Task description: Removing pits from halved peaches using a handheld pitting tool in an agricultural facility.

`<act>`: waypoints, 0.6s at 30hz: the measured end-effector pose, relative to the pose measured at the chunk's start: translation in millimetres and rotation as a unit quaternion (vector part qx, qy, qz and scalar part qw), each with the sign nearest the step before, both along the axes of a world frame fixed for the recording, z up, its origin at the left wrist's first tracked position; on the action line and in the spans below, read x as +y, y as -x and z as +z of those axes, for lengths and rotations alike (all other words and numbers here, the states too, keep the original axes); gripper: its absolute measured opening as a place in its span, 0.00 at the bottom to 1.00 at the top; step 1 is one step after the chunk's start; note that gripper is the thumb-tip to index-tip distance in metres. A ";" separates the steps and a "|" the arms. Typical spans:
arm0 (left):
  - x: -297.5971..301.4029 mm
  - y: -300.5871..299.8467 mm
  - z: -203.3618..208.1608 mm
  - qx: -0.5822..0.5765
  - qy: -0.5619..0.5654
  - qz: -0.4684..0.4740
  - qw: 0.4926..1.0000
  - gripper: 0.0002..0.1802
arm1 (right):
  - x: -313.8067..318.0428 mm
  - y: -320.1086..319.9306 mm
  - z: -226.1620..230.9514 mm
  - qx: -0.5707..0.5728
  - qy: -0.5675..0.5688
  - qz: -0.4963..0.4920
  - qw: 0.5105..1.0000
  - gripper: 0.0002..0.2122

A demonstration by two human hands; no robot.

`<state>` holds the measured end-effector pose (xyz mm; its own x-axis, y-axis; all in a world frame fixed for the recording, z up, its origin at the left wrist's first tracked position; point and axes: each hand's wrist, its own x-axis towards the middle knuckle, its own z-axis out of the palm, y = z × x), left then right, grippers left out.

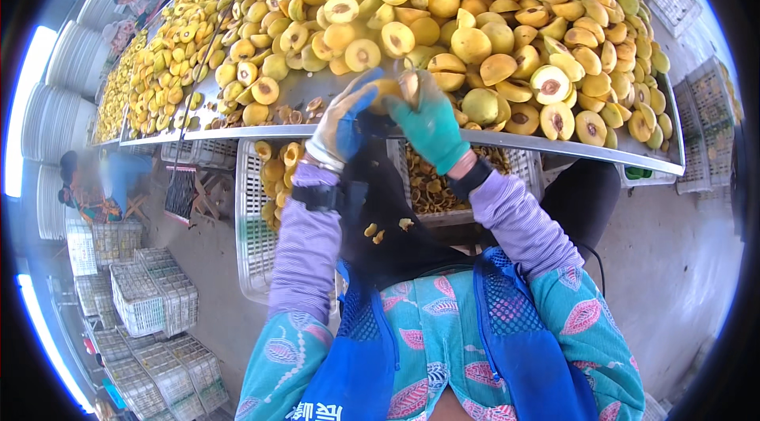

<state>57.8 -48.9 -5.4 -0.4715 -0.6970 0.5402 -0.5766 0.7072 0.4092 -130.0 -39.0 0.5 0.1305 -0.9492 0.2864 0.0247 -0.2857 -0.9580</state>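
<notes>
Just over the near edge of a metal table (372, 131), my two gloved hands are close together. My left hand (342, 124), in a white and blue glove, is closed round a yellow peach half (383, 94). In its green glove, my right hand (432, 121) is closed against that fruit. A pale brown piece shows at its fingertips, too blurred to name. Beyond my hands lies a large heap of halved yellow peaches (470, 45), many with brown pits or hollows showing. Small brown scraps (293, 115) lie on the metal left of my hands.
Below the table edge, a white crate (250, 239) at my left holds peach halves. Another crate between my knees holds brown pits and scraps (431, 183). Fruit scraps (378, 237) lie on my dark lap. Stacked crates (150, 294) stand at left; other people (144, 1) are farther off.
</notes>
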 end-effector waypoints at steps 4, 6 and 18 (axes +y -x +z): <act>31.0 32.6 -17.7 0.577 -0.330 0.057 0.745 0.19 | 55.2 -15.1 4.4 0.140 0.017 0.048 0.989 0.13; 17.6 24.4 -44.3 0.567 -0.357 0.076 0.738 0.19 | 59.3 -10.2 -6.4 0.042 -0.012 0.036 0.998 0.13; 54.2 67.7 24.8 0.365 -0.180 0.114 0.906 0.11 | 56.3 22.5 23.6 0.311 0.055 0.012 0.949 0.15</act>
<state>-9.8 5.2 19.4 0.0980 -0.9246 0.3680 -0.1730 0.3484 0.9213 -152.5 17.3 24.1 0.3280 -0.9124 0.2448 -0.5279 -0.3919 -0.7535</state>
